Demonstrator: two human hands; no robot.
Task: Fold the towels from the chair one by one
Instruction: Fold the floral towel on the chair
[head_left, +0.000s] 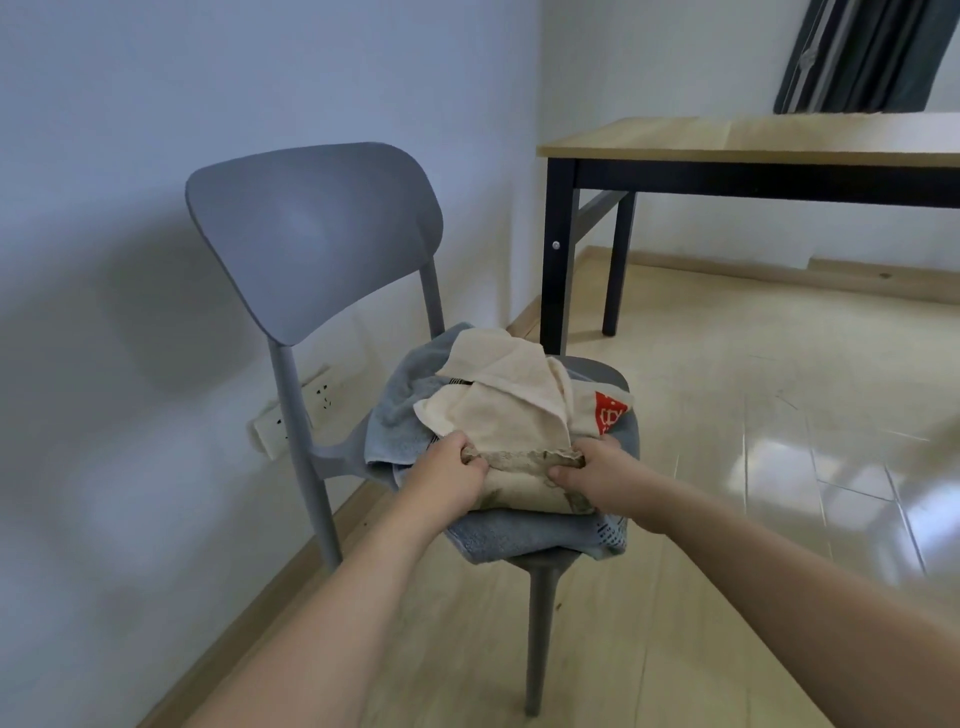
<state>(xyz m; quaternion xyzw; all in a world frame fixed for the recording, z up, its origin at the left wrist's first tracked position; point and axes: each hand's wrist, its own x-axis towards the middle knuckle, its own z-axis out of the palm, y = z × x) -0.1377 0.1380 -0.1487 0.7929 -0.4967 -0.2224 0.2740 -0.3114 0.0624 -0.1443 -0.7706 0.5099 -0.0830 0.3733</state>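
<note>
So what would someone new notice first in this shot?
Probably the two hands, left hand and right hand, gripping the near edge of a cream towel atop a blue-grey towel on the grey chair at centre. A wooden-topped table stands behind right.

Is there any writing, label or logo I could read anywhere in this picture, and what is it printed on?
Red patch on the cream towel: white marks, perhaps characters, too blurred to read.
Dark print at the corner of the blue towel: too small to read.
Wall socket behind the chair: no legible text.
Nothing else carries writing, and no text here can be quoted.
</note>
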